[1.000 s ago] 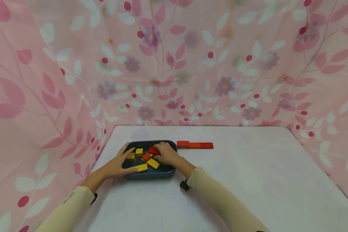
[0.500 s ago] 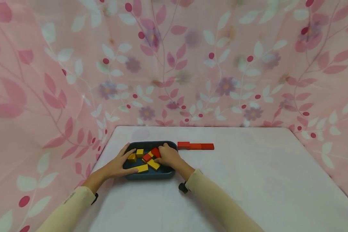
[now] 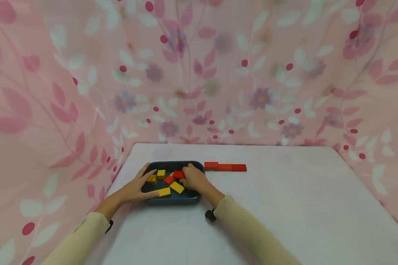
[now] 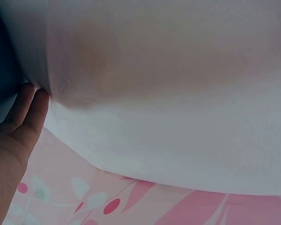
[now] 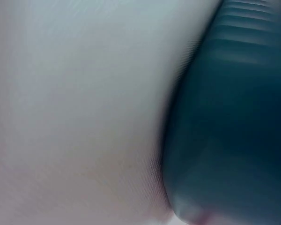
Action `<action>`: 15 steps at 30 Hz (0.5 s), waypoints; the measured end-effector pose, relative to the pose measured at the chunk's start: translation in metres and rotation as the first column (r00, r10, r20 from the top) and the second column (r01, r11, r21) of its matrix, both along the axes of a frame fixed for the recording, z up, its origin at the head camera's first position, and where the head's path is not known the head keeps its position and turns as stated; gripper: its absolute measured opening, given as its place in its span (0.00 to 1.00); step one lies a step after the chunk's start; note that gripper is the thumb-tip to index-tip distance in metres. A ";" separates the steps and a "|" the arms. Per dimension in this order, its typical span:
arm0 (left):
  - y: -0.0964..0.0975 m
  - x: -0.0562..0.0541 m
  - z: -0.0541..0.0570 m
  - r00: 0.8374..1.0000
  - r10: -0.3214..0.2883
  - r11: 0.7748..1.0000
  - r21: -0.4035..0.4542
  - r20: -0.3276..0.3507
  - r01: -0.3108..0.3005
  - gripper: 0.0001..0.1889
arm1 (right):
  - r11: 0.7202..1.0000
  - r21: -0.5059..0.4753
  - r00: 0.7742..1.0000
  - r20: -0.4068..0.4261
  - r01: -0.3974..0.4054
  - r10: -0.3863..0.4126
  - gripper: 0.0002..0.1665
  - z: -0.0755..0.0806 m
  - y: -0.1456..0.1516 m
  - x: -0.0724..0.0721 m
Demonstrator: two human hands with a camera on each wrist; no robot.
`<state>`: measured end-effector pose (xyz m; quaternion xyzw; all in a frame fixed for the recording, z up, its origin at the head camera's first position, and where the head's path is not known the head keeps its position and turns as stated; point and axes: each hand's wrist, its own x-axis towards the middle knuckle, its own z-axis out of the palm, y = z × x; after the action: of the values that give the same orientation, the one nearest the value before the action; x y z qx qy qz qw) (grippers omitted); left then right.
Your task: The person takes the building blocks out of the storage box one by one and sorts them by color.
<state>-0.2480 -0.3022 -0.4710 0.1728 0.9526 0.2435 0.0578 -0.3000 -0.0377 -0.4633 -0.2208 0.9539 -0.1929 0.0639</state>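
A dark blue tray (image 3: pixel 175 201) on the table holds several wooden blocks. Spread over its left end is my left hand (image 3: pixel 136 188), the thumb lying by a yellow bar (image 3: pixel 164 192) and straight fingers at the rim. In the left wrist view, two straight fingers (image 4: pixel 30 110) touch the tray's outer side. My right hand (image 3: pixel 195 179) reaches in at the right end, its curled fingers on a red block (image 3: pixel 178 174); the fingertips are partly hidden. Left of it lie a smaller red block (image 3: pixel 168 180), a yellow cube (image 3: pixel 161 174) and another yellow block (image 3: pixel 152 180).
Just right of the tray, a row of red blocks (image 3: pixel 224 167) lies on the white-covered table (image 3: pixel 285 206). Pink floral cloth (image 3: pixel 238 84) hangs behind and beside the table. A small black device (image 3: pixel 210 215) sits at the right cuff.
Within the tray, the red block at my right fingers has turned, tilting and then lying flatter. The right hand has shifted slightly. My left hand stays at the tray's left end.
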 end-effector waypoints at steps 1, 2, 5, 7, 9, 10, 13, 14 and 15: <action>0.000 0.001 -0.001 1.000 -0.002 1.000 -0.007 0.008 0.002 0.51 | 1.000 -0.031 1.000 0.009 -0.003 0.003 0.23 -0.001 0.001 0.001; 0.000 0.003 -0.002 1.000 -0.007 1.000 -0.013 0.016 0.007 0.51 | 0.998 -0.059 1.000 0.014 -0.006 0.007 0.23 -0.002 0.002 0.003; 0.001 0.006 -0.003 1.000 -0.010 1.000 -0.020 0.026 0.011 0.51 | 0.989 -0.149 1.000 0.008 -0.023 0.025 0.23 -0.003 0.007 0.006; 0.000 0.006 -0.002 1.000 -0.009 1.000 -0.016 0.012 0.009 0.51 | 0.977 -0.208 0.999 -0.012 -0.047 0.046 0.23 -0.001 0.010 0.005; 0.000 0.004 -0.001 1.000 -0.004 1.000 -0.013 0.001 0.004 0.51 | 0.963 -0.258 0.996 -0.042 -0.084 0.075 0.22 0.001 0.012 0.003; -0.001 0.004 0.000 1.000 -0.002 1.000 -0.016 0.002 0.002 0.51 | 0.954 -0.283 0.994 -0.055 -0.102 0.090 0.21 0.002 0.013 0.002; -0.002 0.000 0.003 1.000 -0.003 1.000 -0.017 0.002 0.003 0.51 | 0.921 -0.367 0.990 -0.085 -0.133 0.109 0.21 0.005 0.016 -0.001; -0.002 -0.001 0.004 1.000 0.000 1.000 -0.016 0.004 0.000 0.51 | 0.908 -0.394 0.989 -0.091 -0.142 0.115 0.21 0.006 0.017 -0.003; -0.002 -0.001 0.005 1.000 0.002 1.000 -0.016 0.008 -0.002 0.51 | 0.895 -0.421 0.989 -0.090 -0.148 0.121 0.21 0.007 0.018 -0.004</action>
<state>-0.2493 -0.3042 -0.4659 0.1705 0.9544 0.2367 0.0629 -0.3037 -0.0195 -0.4564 -0.3007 0.8727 -0.3847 -0.0022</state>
